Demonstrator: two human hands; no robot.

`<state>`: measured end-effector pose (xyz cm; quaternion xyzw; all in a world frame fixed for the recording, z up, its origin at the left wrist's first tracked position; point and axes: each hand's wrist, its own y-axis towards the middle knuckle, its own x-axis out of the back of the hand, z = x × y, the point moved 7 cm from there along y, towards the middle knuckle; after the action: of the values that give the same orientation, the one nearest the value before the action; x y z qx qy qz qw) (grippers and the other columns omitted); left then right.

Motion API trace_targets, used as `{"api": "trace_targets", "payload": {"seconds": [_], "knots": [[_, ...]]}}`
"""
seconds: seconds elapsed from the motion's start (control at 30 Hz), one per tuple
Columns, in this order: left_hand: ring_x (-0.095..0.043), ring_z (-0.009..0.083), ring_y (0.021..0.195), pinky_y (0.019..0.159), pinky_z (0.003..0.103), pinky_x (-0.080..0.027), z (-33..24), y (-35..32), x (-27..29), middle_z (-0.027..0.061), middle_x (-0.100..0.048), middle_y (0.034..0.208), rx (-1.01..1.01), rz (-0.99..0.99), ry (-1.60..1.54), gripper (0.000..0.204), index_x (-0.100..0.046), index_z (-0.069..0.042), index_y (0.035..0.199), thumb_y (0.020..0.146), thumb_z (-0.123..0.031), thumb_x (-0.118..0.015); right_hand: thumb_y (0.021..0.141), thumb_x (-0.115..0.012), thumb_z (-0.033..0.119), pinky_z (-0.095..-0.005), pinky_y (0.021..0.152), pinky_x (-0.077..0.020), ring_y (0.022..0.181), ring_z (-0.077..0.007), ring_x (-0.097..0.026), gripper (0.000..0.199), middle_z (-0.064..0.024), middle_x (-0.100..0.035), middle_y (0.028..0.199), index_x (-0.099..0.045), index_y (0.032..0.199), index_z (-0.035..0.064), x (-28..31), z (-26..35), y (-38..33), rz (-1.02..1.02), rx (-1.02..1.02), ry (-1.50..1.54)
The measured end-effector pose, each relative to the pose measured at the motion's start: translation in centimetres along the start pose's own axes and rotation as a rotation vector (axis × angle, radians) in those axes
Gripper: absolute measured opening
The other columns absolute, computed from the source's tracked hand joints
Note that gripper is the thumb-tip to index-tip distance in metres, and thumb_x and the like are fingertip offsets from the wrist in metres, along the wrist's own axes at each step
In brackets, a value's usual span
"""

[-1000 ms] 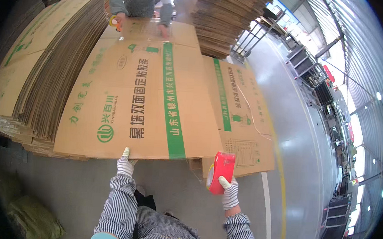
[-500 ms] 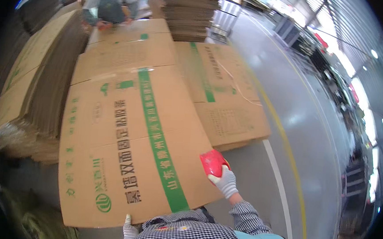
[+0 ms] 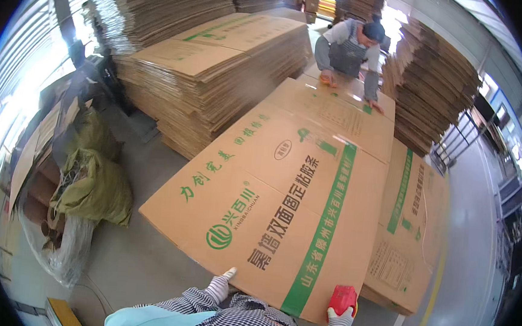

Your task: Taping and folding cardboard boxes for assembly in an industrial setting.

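Note:
A large flat cardboard carton (image 3: 284, 183) with green and black print lies in front of me. At its near edge is my left hand (image 3: 219, 286), in a striped white glove. One digit rests over the top of the edge; the other fingers are hidden, seemingly underneath. By the carton's near right corner, my gloved right hand (image 3: 339, 322) is closed around a red hand-held tool (image 3: 343, 298) with a yellow edge. Its exact kind cannot be made out.
Across the carton a person (image 3: 354, 45) leans over its far end, both hands on it. More flat cartons (image 3: 396, 263) lie lower at the right. Tall cardboard stacks (image 3: 219, 69) stand behind on the left. Green sacks (image 3: 93, 181) sit on the floor at the left.
My view has swung left, bringing the sacks in and shifting the carton to the right in the picture. My right hand keeps the red tool; my left stays at the near edge.

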<state>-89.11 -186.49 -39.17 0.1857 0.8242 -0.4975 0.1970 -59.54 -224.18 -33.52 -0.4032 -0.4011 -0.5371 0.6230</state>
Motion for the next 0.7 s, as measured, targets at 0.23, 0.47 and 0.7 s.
{"api": "trace_targets", "payload": {"seconds": [0.23,0.47,0.7], "knots": [[-0.064,0.0296,0.102,0.087,0.044,-0.056,-2.8,-4.3,-2.6,0.0137,-0.063,0.116,-0.165,-0.151,0.2,0.045,-0.049,-0.002,0.129,0.092,-0.021,-0.066,0.053,-0.085,0.044,-0.0475,0.079,-0.0522,0.09,-0.0434,-0.063,0.084,-0.0264,-0.064,0.102,-0.054,0.115,-0.0031,-3.0,0.7,-0.3,0.067,0.064,-0.024],[-0.062,0.0266,0.103,0.09,0.038,-0.054,-3.4,-2.0,-2.0,0.0132,-0.062,0.118,-0.386,-0.12,0.287,0.046,-0.051,-0.001,0.127,0.087,-0.015,-0.071,0.053,-0.086,0.043,-0.0475,0.08,-0.0519,0.088,-0.0435,-0.063,0.082,-0.0261,-0.064,0.098,-0.055,0.113,-0.0029,-6.9,-2.0,-0.8,0.044,0.063,0.01],[-0.06,0.0262,0.108,0.093,0.038,-0.052,-4.3,-3.5,-1.7,0.0135,-0.061,0.121,-0.26,-0.208,0.188,0.048,-0.051,-0.002,0.129,0.088,-0.015,-0.071,0.053,-0.085,0.045,-0.0474,0.079,-0.0519,0.086,-0.0431,-0.063,0.085,-0.0251,-0.065,0.095,-0.052,0.117,-0.0005,-5.8,-1.8,-2.2,0.15,-0.043,-0.04]]}}
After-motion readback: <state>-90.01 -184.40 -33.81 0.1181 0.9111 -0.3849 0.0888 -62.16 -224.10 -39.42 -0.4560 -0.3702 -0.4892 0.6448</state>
